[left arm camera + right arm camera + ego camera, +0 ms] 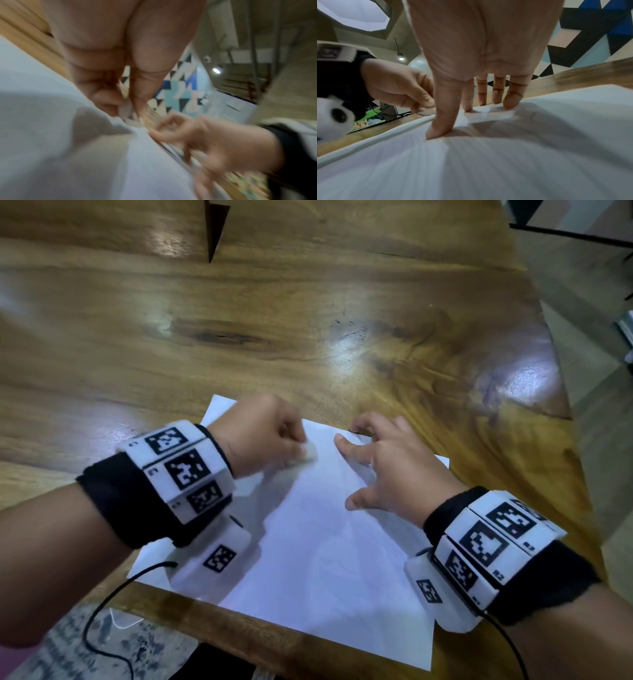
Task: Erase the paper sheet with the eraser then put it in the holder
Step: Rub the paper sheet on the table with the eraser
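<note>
A white paper sheet [325, 542] lies on the wooden table [239, 337], near its front edge. My left hand [294, 446] is curled over the sheet's far left part and pinches a small white eraser [310, 453] against the paper. The left wrist view is blurred; there the eraser [126, 108] shows between thumb and fingers. My right hand [370, 460] rests on the sheet's far right part, its spread fingers [511, 100] pressing the paper [488, 162] down. The left hand [399, 86] is just beside it. No holder is in view.
A dark triangular shape [215, 227] stands at the far side of the table. The table's right edge [565, 405] slants down to the floor. A black cable [102, 604] hangs from the left wristband over the front edge.
</note>
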Available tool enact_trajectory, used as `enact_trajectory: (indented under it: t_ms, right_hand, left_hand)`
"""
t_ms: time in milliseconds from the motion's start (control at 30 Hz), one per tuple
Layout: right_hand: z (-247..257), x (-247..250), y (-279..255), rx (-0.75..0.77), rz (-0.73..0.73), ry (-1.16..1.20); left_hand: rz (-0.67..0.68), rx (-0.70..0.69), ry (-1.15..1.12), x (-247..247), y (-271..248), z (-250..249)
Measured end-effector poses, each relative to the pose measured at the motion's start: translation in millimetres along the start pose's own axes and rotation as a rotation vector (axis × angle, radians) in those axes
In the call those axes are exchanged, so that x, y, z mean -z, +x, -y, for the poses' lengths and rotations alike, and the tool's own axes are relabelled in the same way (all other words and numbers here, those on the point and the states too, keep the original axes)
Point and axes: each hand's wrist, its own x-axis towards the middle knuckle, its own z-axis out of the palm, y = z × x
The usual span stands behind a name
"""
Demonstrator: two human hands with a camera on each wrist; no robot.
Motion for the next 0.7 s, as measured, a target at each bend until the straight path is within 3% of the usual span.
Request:
enact_trajectory:
  t_ms: [67, 133, 233, 333, 400, 567, 633, 700]
  right_hand:
    - [0.1, -0.3, 0.1, 0.004, 0.001, -0.002]
    - [0.4, -0.4, 0.8, 0.007, -0.002, -0.007]
    - [1.4, 0.2, 0.6, -0.004, 0.004, -0.002]
    - [1.7, 0.6, 0.1, 0.000, 0.006, -0.006]
    - [1.1, 0.2, -0.4, 0.002, 0.003, -0.007]
    - [0.4, -2.2, -0.6, 0.002, -0.001, -0.002]
    - [0.4, -2.2, -0.1, 0.000, -0.002, -0.003]
    - [0.1, -1.7, 0.5, -0.001, -0.007, -0.002]
  left_hand:
    - [-0.188, 0.071, -0.001, 7.7, 4.8, 9.6]
    - [-0.230, 0.059, 0.041, 4.5, 4.5, 9.8]
    - [-0.158, -0.019, 0.041, -14.4, -5.3, 1.3]
    - [0.052, -0.154, 0.082, -27.6, -21.9, -4.4]
    - [0.126, -0.154, 0.085, -23.7, -24.7, -3.4]
    - [-0.206, -0.002, 0.051, -3.7, 0.4, 2.7]
    - [-0.180, -0.038, 0.079, -12.0, -2.4, -3.5]
    - [-0.057, -0.158, 0.091, -29.0, -17.9, -7.6]
